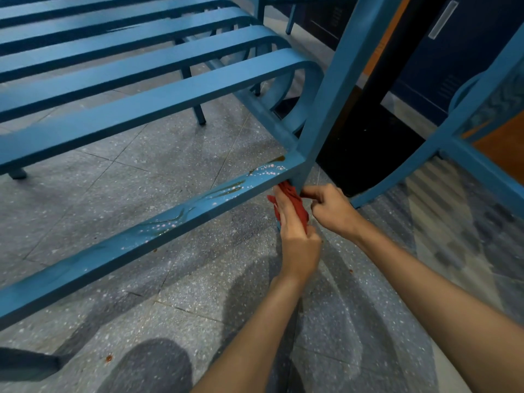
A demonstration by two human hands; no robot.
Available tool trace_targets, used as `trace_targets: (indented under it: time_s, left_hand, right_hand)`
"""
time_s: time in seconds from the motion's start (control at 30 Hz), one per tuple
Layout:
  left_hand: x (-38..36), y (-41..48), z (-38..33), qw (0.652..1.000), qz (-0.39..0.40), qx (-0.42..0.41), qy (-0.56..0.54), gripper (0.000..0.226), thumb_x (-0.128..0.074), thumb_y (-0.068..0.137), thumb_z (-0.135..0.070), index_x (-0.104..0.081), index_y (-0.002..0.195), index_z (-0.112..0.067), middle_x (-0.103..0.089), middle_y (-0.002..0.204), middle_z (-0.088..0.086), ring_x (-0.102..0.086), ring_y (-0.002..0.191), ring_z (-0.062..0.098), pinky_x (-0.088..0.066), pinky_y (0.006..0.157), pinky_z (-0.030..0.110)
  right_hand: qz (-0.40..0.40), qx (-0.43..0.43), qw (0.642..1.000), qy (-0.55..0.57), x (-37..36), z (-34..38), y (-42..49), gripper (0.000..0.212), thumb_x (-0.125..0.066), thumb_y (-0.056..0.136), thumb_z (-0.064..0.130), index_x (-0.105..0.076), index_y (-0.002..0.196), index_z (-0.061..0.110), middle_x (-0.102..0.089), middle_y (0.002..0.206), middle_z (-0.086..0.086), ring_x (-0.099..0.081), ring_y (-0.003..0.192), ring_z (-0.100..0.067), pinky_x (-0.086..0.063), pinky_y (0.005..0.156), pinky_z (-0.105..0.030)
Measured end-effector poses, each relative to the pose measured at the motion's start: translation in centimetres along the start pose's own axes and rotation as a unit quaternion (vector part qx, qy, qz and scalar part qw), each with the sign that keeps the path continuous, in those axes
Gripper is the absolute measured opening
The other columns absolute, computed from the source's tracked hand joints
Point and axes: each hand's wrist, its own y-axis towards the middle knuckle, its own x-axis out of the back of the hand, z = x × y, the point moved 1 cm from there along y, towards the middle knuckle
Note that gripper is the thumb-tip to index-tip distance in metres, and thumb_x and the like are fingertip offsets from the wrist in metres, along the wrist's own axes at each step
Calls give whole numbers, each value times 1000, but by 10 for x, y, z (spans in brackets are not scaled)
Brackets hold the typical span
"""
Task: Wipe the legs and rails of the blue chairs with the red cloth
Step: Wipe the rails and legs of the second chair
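A blue slatted chair [141, 89] fills the upper left. Its low front rail [136, 236] runs diagonally and carries brown stains and pale specks near the corner. The rail meets a slanted blue leg [334, 89] at the centre. My left hand [297, 236] grips the red cloth [295, 204] wrapped round the leg just below that corner. My right hand [331, 207] has its fingers curled at the leg right beside the cloth; what they hold is unclear. The leg's lowest part is hidden behind both hands.
A second blue chair frame [453, 137] stands at the right. Dark blue lockers [459, 52] and an orange-and-black panel [377, 120] rise behind. The speckled grey floor [198, 279] has small red-brown spots. A patterned floor strip [442, 222] lies at right.
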Motion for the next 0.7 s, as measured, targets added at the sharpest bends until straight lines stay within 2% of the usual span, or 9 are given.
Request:
trace_targets:
  time_s: [0.17, 0.23, 0.33, 0.37, 0.4, 0.47, 0.53, 0.63, 0.7]
  left_hand:
    - [7, 26, -8, 997, 2, 67, 24, 93, -44, 68, 5, -10, 143, -38, -40, 141, 7, -42, 128, 25, -38, 106, 45]
    - [5, 18, -15, 999, -3, 42, 25, 91, -42, 70, 3, -8, 145, -35, -36, 144, 4, -39, 131, 20, -34, 109, 36]
    - [-3, -2, -26, 1000, 10, 13, -16, 99, -40, 73, 6, 6, 146, -43, -17, 156, 1, -20, 142, 12, -23, 116, 38]
    - [-3, -6, -27, 999, 12, 17, -25, 102, -40, 75, 10, 8, 145, -46, -13, 157, -1, -17, 143, 10, -21, 117, 37]
    - [-2, -8, -26, 999, 16, 14, -34, 103, -39, 75, 13, 8, 143, -48, -12, 157, -4, -16, 143, 7, -21, 117, 36]
    - [3, -5, -18, 999, 23, 19, -40, 101, -40, 75, 11, 6, 144, -47, -14, 157, -4, -18, 142, 7, -21, 117, 37]
    - [9, 6, -8, 998, 28, 37, -38, 98, -42, 73, 3, 1, 144, -48, -27, 152, 1, -31, 138, 14, -29, 113, 43]
    - [17, 27, -3, 996, 35, 71, -29, 99, -44, 66, 8, -14, 134, -58, -45, 136, 6, -47, 124, 30, -39, 101, 58]
    - [18, 32, -7, 994, 46, 97, -24, 99, -43, 63, 11, -18, 137, -50, -47, 132, 6, -49, 122, 35, -40, 99, 61]
  right_hand:
    - [13, 7, 1000, 17, 1, 0, -1, 62, -44, 75, -18, -64, 124, 13, -65, 126, 3, -54, 124, -6, -41, 106, -27]
    - [12, 7, 1000, 21, 1, 1, -3, 52, -49, 78, -14, -68, 118, 14, -69, 113, 13, -58, 114, 0, -44, 100, -23]
    - [6, -14, 999, 29, 3, -1, -3, 35, -59, 86, -4, -68, 87, 30, -64, 68, 36, -59, 76, 20, -44, 70, -4]
    - [6, -18, 999, 35, 2, -1, -2, 35, -59, 87, -4, -68, 86, 30, -63, 66, 36, -59, 75, 21, -43, 68, -3]
    - [7, -17, 999, 39, 2, -1, -3, 35, -57, 86, -6, -70, 93, 27, -65, 74, 34, -60, 82, 18, -45, 74, -5]
    - [17, -3, 999, 36, 1, -3, -2, 45, -52, 83, -12, -69, 114, 16, -68, 104, 19, -60, 107, 3, -47, 94, -20]
    - [25, 4, 999, 31, 1, -7, 0, 61, -45, 76, -19, -64, 124, 12, -64, 123, 5, -55, 123, -8, -41, 108, -32]
    - [39, 8, 999, 26, -1, -11, 3, 72, -38, 68, -18, -60, 130, 13, -60, 133, 1, -49, 130, -10, -36, 113, -41]
    - [59, 15, 998, 24, -2, -15, 2, 76, -37, 64, -10, -57, 133, 15, -58, 136, 2, -48, 131, -10, -35, 114, -42]
